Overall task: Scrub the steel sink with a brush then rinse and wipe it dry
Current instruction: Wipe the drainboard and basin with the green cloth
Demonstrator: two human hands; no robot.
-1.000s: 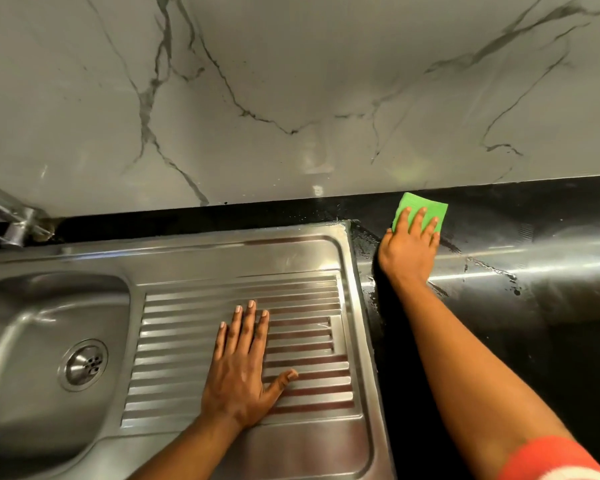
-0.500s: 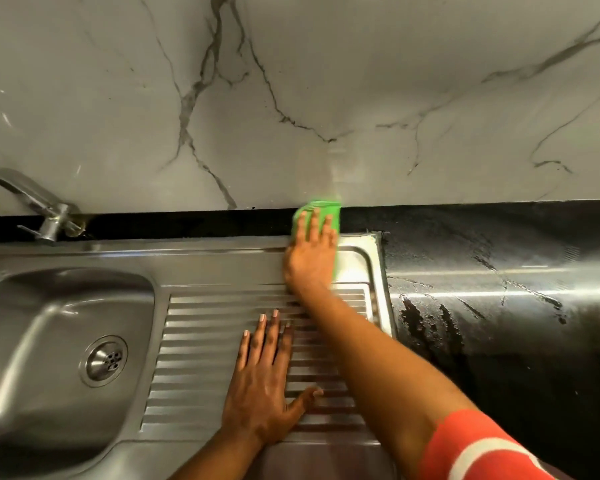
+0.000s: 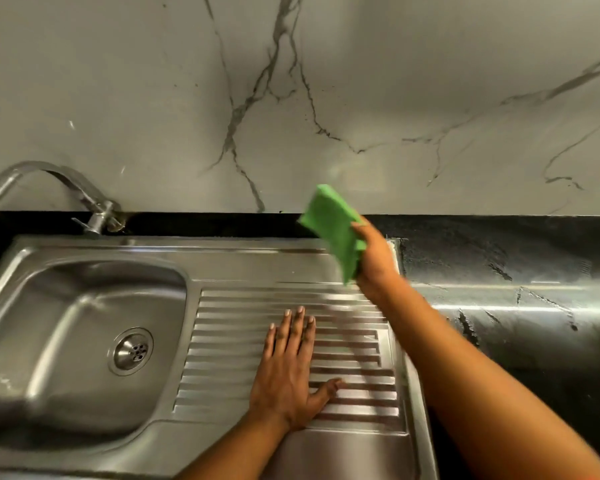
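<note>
The right hand (image 3: pixel 374 261) grips a green cloth (image 3: pixel 331 230), lifted off the steel above the sink's (image 3: pixel 84 247) back right corner. The left hand (image 3: pixel 288 368) lies flat, fingers straight, on the ribbed drainboard (image 3: pixel 229 358). The basin (image 3: pixel 66 323) sits left, tap (image 3: pixel 94 209) at its back edge.

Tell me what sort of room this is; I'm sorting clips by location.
Most likely a home kitchen. A steel sink with a ribbed drainboard is set into a black counter, a tap stands behind it, and a marble-look wall backs it all.
</note>
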